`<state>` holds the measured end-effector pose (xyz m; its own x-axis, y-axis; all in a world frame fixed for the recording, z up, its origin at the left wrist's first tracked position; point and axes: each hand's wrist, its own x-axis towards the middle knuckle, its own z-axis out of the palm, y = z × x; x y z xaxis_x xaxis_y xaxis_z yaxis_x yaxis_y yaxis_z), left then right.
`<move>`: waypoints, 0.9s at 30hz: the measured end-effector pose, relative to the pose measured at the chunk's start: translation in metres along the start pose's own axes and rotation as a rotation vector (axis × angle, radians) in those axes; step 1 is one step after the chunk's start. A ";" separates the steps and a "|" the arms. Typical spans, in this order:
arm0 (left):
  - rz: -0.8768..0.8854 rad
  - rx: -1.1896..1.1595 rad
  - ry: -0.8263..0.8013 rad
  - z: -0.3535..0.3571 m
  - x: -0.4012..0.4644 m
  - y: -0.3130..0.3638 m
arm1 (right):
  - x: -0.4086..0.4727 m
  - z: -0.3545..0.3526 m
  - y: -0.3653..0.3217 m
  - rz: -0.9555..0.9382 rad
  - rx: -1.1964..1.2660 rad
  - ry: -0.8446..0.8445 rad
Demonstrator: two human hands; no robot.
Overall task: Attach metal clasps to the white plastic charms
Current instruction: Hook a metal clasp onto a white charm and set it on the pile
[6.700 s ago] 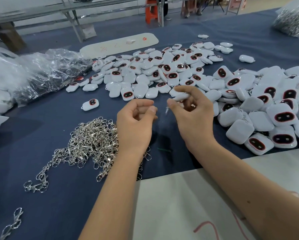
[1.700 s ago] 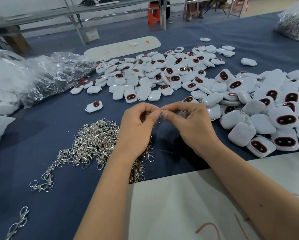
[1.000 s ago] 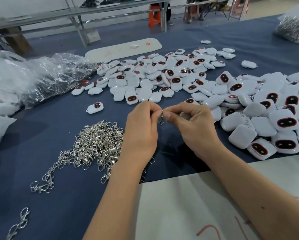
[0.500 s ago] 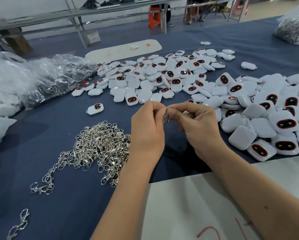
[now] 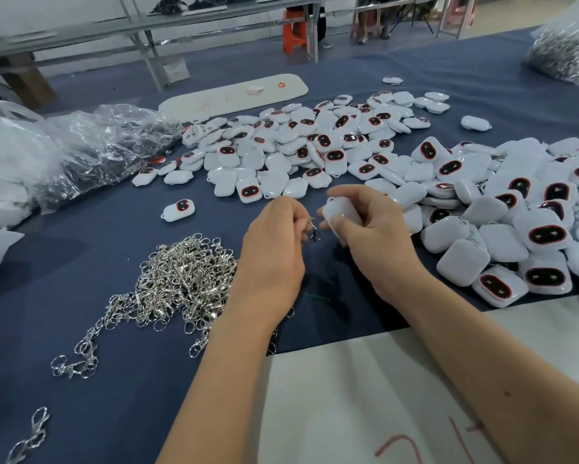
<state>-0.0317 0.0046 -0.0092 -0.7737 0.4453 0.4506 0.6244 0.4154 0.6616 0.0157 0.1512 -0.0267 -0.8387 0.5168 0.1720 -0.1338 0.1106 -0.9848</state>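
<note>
Head view: left grip (image 5: 274, 242) pinches one clasp (image 5: 312, 226); right grip (image 5: 365, 236) holds one white charm (image 5: 340, 211).

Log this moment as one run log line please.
left hand: pinches metal clasp | right hand: holds white charm | joined: cannot tell

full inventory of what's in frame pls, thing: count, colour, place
white plastic charms: many, white with dark red-rimmed faces, heaped centre to right
lone charm: one, white, left of the heap
held charm: one, white, in right hand
metal clasps: a pile, silver, near left
held clasp: one, silver, between the hands
plastic bags: several, clear, far left
bag of metal parts: one, clear, far right
table cloth: one, dark blue
left hand: pinches the clasp
right hand: grips the charm
</note>
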 end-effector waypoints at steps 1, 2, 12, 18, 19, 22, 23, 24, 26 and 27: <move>0.001 0.002 -0.017 0.000 0.000 0.000 | 0.000 0.000 0.000 -0.024 -0.038 -0.032; 0.003 0.005 -0.029 0.001 -0.001 0.000 | 0.000 0.000 0.001 -0.020 -0.039 -0.043; 0.027 0.024 -0.106 0.005 -0.002 0.001 | 0.004 0.000 -0.009 0.120 0.065 0.079; 0.041 0.019 -0.146 0.008 -0.003 0.005 | 0.004 0.006 -0.012 0.125 -0.051 0.063; 0.041 0.028 -0.142 0.008 -0.003 0.005 | 0.004 0.006 -0.013 0.129 -0.054 0.059; 0.025 0.053 -0.132 0.008 -0.003 0.005 | 0.005 0.005 -0.012 0.134 -0.085 0.050; 0.019 0.061 -0.130 0.008 -0.003 0.006 | 0.005 0.005 -0.012 0.137 -0.093 0.055; 0.016 0.068 -0.127 0.008 -0.003 0.006 | 0.005 0.006 -0.011 0.140 -0.097 0.063; 0.018 0.082 -0.117 0.008 -0.003 0.006 | 0.005 0.006 -0.010 0.141 -0.105 0.077; 0.017 0.091 -0.114 0.008 -0.003 0.006 | 0.005 0.007 -0.010 0.136 -0.116 0.085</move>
<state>-0.0247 0.0118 -0.0118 -0.7493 0.5375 0.3870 0.6481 0.4747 0.5955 0.0092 0.1471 -0.0160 -0.7968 0.6026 0.0436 0.0435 0.1291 -0.9907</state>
